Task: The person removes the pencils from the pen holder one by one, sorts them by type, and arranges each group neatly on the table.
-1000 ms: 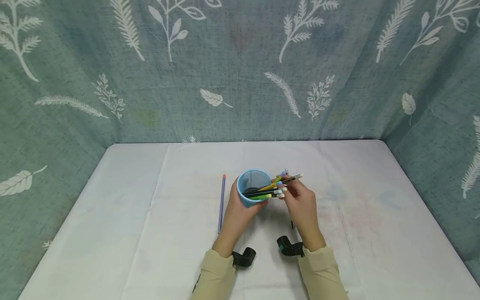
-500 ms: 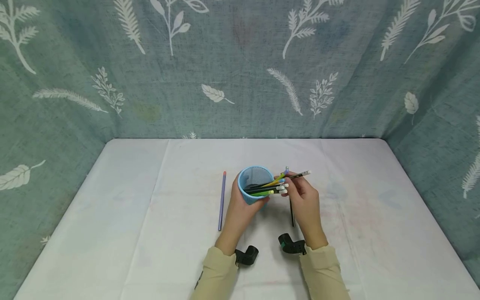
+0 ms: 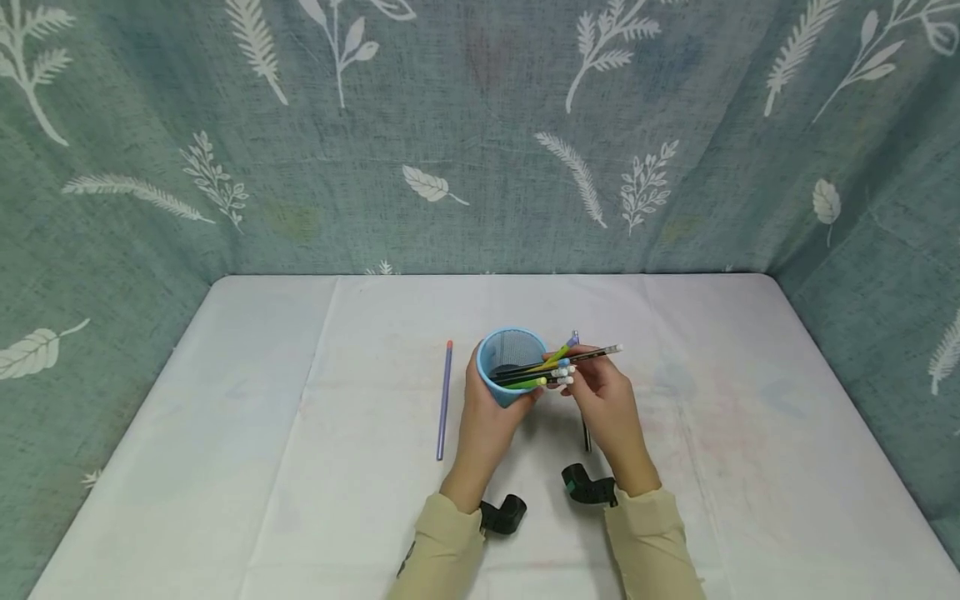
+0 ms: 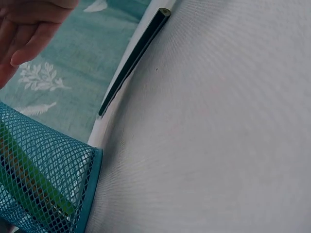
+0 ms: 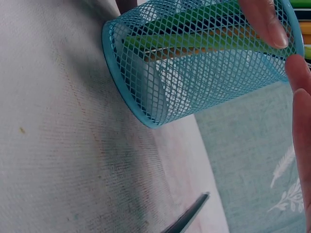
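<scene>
A light-blue mesh pencil cup (image 3: 512, 340), tilted toward the right hand, is held off the table by the left hand (image 3: 487, 417), its thumb round the near side. Several pencils (image 3: 528, 377) lean out over the rim, black, green and yellow, most with pale ends. At those ends the right hand (image 3: 606, 404) pinches a black pencil (image 3: 600, 352) with a white tip; the exact grip is partly hidden by the fingers. Through the mesh cup (image 5: 194, 58) in the right wrist view, green and orange pencil shafts show. Right-hand fingertips (image 5: 299, 73) are close to the rim.
A purple pencil (image 3: 445, 400) with a reddish end lies on the white table (image 3: 360, 467), left of the left hand. Another dark pencil (image 3: 587, 435) lies partly under the right hand. Patterned green curtains (image 3: 480, 192) enclose the back and sides.
The black pencil's white end has shifted slightly right with the right hand. The cup stays tilted in the left hand, and the view has shifted slightly.
</scene>
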Action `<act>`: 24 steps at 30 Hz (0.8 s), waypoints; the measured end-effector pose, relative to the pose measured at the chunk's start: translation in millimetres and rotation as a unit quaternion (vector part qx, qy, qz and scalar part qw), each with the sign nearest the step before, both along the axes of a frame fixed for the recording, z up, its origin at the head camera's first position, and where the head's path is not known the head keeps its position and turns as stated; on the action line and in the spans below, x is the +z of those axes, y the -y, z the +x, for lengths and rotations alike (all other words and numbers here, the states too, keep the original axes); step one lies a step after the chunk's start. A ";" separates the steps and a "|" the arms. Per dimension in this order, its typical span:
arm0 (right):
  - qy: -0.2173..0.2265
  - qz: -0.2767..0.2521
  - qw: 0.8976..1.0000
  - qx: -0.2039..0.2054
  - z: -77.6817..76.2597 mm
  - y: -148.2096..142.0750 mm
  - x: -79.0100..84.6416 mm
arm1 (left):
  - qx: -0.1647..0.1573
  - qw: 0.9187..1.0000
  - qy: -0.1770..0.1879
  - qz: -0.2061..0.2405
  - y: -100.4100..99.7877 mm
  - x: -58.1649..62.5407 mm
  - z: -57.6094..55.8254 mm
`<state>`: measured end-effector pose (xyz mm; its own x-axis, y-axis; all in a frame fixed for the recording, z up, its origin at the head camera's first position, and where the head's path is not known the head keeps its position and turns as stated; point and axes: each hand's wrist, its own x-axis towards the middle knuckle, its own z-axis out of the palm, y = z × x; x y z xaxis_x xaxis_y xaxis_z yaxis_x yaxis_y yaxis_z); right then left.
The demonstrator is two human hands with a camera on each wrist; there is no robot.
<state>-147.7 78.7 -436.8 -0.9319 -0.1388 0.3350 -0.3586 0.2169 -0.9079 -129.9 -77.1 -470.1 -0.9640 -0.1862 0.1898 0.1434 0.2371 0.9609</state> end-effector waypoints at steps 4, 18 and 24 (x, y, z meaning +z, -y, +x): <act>-0.019 0.008 0.999 -0.026 0.0 -2.1 1.3 | 0.005 1.000 0.006 -0.001 -0.7 -1.3 -0.5; -0.053 -0.085 0.994 -0.048 2.6 -13.3 17.3 | 0.015 1.000 0.007 -0.020 0.6 -2.5 -2.0; -0.057 -0.120 0.988 -0.078 9.6 -14.9 32.4 | 0.017 0.999 0.015 -0.027 1.0 -3.5 -2.7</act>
<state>-138.1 93.6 -404.4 -0.8904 0.0991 0.4442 -0.4402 0.0603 -0.8959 -132.5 -78.1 -473.6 -0.9626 -0.2090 0.1724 0.1066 0.2929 0.9502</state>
